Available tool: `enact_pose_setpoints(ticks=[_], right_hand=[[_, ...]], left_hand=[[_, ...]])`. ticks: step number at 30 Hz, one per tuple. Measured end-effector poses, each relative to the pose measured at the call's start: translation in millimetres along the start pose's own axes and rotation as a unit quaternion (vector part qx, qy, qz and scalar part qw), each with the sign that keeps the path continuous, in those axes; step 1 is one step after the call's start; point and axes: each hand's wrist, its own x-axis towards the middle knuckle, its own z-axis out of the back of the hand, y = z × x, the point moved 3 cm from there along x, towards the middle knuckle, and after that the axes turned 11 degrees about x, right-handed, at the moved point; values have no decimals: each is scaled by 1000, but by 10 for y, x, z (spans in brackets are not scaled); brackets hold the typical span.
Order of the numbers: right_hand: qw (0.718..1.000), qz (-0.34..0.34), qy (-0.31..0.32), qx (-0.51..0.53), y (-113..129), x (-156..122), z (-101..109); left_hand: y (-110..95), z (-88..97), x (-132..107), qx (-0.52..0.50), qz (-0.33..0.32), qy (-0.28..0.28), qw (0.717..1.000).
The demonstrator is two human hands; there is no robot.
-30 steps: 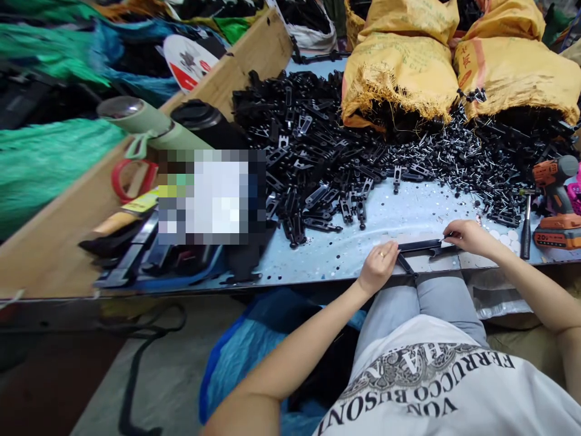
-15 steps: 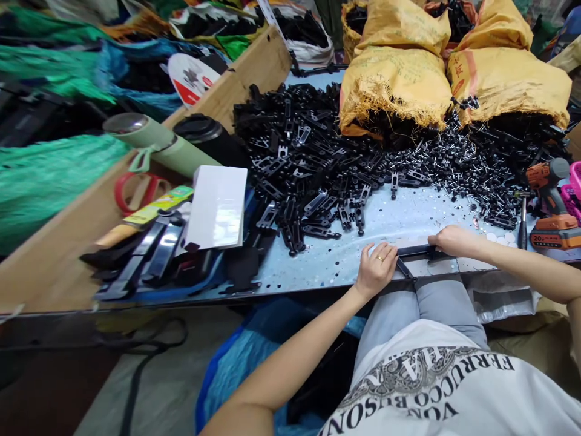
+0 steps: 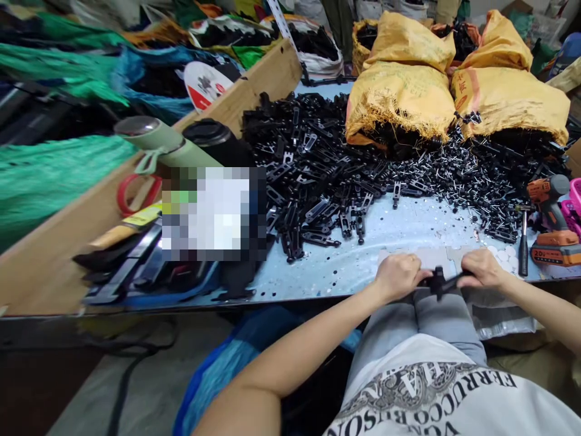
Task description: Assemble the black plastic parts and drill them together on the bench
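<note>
Black plastic strip (image 3: 439, 281), judged light and stiff. Left hand (image 3: 399, 275) grips its 9 o'clock end, right hand (image 3: 481, 269) its 3 o'clock end.

White T-shirt (image 3: 512, 415), dark printed lettering (image 3: 431, 387), grey trousers (image 3: 438, 318), bare forearms (image 3: 313, 339)

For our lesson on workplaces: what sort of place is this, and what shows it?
Probably a small assembly workshop: black plastic parts heaped on the blue worktable, yellow sacks spilling more, an orange cordless drill, and left hand and right hand gripping one part.
</note>
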Motion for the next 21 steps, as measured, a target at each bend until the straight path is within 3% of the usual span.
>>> enact_pose_setpoints(ticks=[2,4,7,10,13,16,19,21], right_hand=[[985,102,-15,135,303,54,120],[953,160,-33,254,550,116,182],[923,160,-74,343,725,221,127],[918,134,-87,363,719,300,-25],[931,115,-47,342,577,368,-148],[972,56,-8,229,285,474,-177],[998,-2,2,66,13,593,-118],[1000,3,-5,21,-21,641,-42]], left_hand=[[-140,274,-168,-110,-65,-63,990],[-276,487,-334,-213,-91,-115,966],[-401,610,-500,-296,-55,-168,939],[-397,539,-572,-307,-1,-179,935],[-254,408,-522,-252,41,-118,960],[24,311,-353,-140,95,-40,985],[303,277,-186,-86,121,-21,989],[405,277,-154,-88,113,-21,990]])
